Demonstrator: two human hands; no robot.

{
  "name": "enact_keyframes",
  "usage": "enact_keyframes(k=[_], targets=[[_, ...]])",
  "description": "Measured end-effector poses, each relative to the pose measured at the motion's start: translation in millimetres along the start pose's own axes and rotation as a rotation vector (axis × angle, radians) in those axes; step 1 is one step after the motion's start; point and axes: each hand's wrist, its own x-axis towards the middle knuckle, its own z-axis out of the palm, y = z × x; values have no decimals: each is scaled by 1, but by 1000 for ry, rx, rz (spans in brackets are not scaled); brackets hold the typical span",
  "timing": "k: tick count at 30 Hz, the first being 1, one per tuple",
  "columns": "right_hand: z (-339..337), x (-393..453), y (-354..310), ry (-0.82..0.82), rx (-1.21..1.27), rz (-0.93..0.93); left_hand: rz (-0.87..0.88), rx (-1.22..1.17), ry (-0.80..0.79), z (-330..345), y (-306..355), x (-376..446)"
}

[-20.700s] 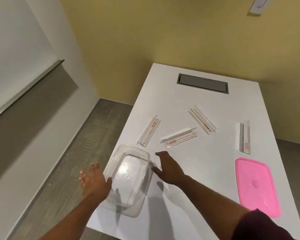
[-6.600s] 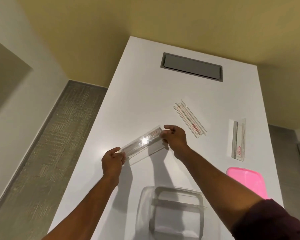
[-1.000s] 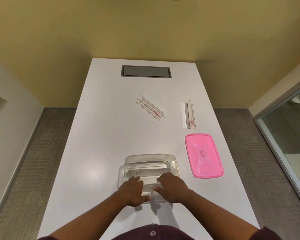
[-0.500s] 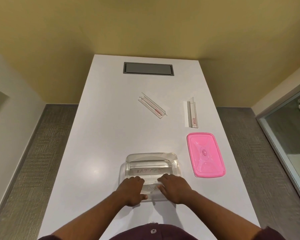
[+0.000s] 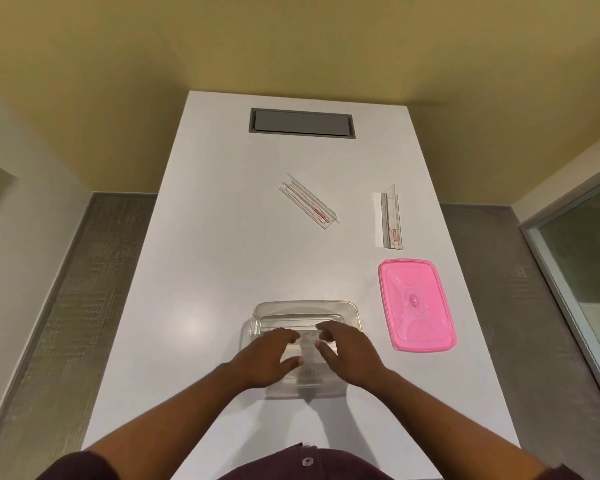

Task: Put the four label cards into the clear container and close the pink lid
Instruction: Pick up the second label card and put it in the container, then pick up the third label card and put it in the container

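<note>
Left hand [image 5: 269, 355] over the clear container [image 5: 352, 308], fingers spread and loose, grasping nothing; half a second ago it pressed lower on a card at the near wall, so the second card [image 5: 309, 370] looks seated. Right hand [image 5: 349, 351] likewise released, lifted toward the middle. Two label cards remain on the table [image 5: 205, 271]: diagonal one [image 5: 309, 201] mid-table, upright one [image 5: 390, 216] further right. Pink lid [image 5: 416, 304] off, right of the container. Task about half done.
</note>
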Motion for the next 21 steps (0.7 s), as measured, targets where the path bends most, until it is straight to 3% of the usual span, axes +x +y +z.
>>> enact_keyframes(k=[4, 8, 11, 15, 21], targets=[[-24, 36, -12, 215, 250, 107, -35, -263, 254, -22, 0, 20], [-53, 85, -14, 282, 495, 251, -161, -449, 407, -57, -3, 58], [-72, 128, -6, 261, 646, 354, -287, -558, 476, -86, -12, 95], [-90, 187, 7, 104, 860, 523, -412, -655, 540, -119, -26, 152], [-98, 260, 32, 48, 1026, 717, -463, -769, 468, -155, -25, 250]])
